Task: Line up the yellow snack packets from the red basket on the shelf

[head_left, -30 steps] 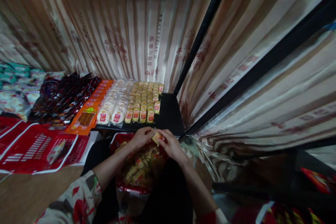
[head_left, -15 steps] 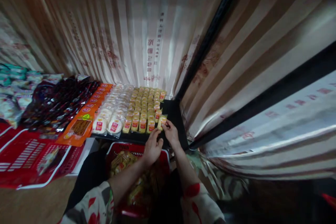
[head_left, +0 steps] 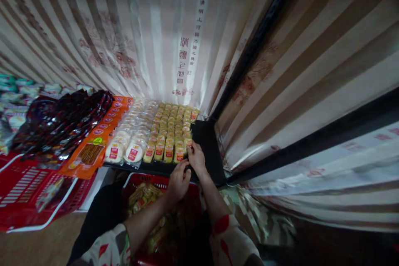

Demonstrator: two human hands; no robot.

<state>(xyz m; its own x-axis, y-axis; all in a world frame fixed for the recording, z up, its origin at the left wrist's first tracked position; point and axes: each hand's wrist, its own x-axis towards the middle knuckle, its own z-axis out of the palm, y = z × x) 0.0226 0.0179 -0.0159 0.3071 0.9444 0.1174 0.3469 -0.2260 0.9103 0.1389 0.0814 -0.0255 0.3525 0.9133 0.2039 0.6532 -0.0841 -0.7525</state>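
Observation:
Rows of yellow snack packets (head_left: 169,149) with red and white labels lie on a black shelf (head_left: 205,137). My right hand (head_left: 197,158) has its fingers closed at the near end of a packet (head_left: 188,142) in the rightmost row. My left hand (head_left: 178,181) is just left of it, above the shelf's front edge, fingers reaching forward and thumb apart; nothing shows in it. Below my forearms, a red basket (head_left: 129,178) contains more yellow packets (head_left: 145,195), partly hidden by the left arm.
Clear-wrapped round white cakes (head_left: 134,151), an orange snack pack (head_left: 90,151) and dark shiny packs (head_left: 62,124) lie to the left. A red basket with a white handle (head_left: 28,191) stands at lower left. Pleated curtains (head_left: 156,41) and dark posts (head_left: 258,43) border the shelf.
My right hand has brought the yellow packet left and down into the rightmost row. My left hand has drawn slightly back from it. The view has shifted slightly.

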